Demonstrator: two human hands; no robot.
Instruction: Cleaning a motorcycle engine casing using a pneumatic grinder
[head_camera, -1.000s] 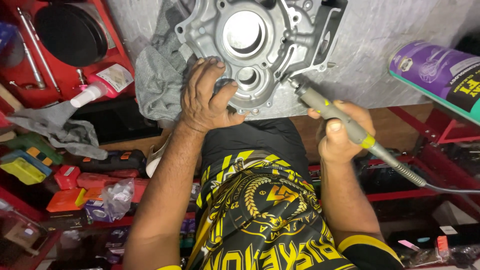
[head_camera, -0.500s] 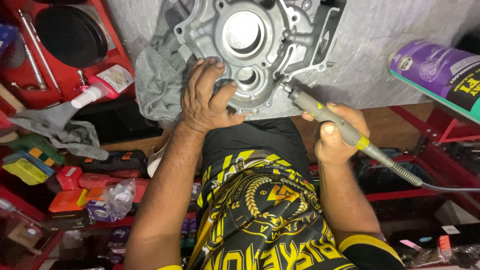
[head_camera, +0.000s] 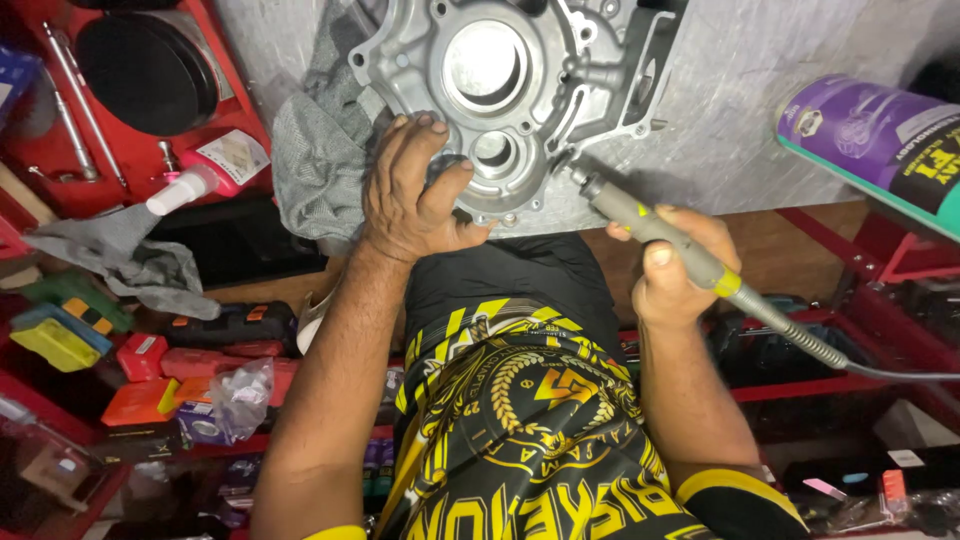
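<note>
- Far left: red tool tray with a small white-nozzled bottle; below it a grey rag and bright clutter I can't sort out.
- Grey cloth lies under the casting's left edge.
- My left hand presses flat on the cast metal engine cover — fingers spread, thumb hooked by a small bore, clamping rather than gripping.
- Cover sits on the grey benchtop, top cut off by the frame. I judge it heavy, rigid, sharp-edged; best held by the rim or bosses.
- My right hand is wrapped closed around a pen-style rotary tool; its tip meets the cover's lower right edge — the bit itself is too small to tell.
- Far right: purple spray can, lying partly out of view.
</note>
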